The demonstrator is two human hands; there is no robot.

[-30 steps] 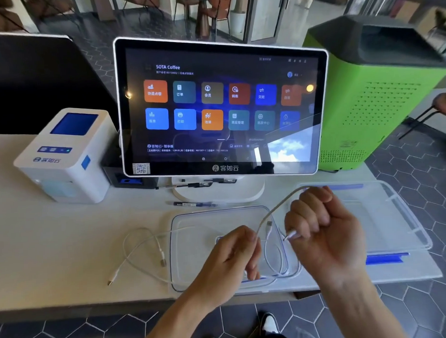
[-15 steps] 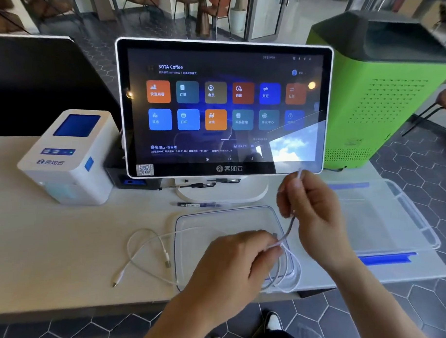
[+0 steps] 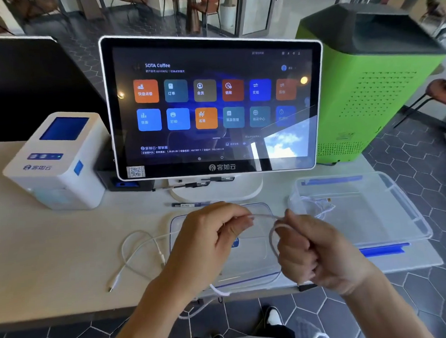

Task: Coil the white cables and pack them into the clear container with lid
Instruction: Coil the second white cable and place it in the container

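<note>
Both hands are up over the table [image 3: 55,250] edge, and one white cable [image 3: 271,239] runs between them. The left hand [image 3: 209,242] pinches it between thumb and fingertips [image 3: 246,218], the rest of the fingers curled in loosely. From that pinch the cable crosses a short gap to the right hand [image 3: 318,254], which is closed into a fist around it, a loop curving out beside the knuckles and down. The tail of the cable drops below the left wrist and hangs off the table edge.

Count the cables: three white ones. The one in the hands, a second cable [image 3: 141,255] lying loose on the table left of the hands, untouched, and a third cable [image 3: 316,206] already lying inside the clear container [image 3: 405,210] at its near left corner.

One container, open, to the right. One clear lid [image 3: 255,258] lies flat on the table under the hands. Behind stand a touchscreen terminal [image 3: 212,106], a white printer [image 3: 57,159] and a pen [image 3: 187,205].
</note>
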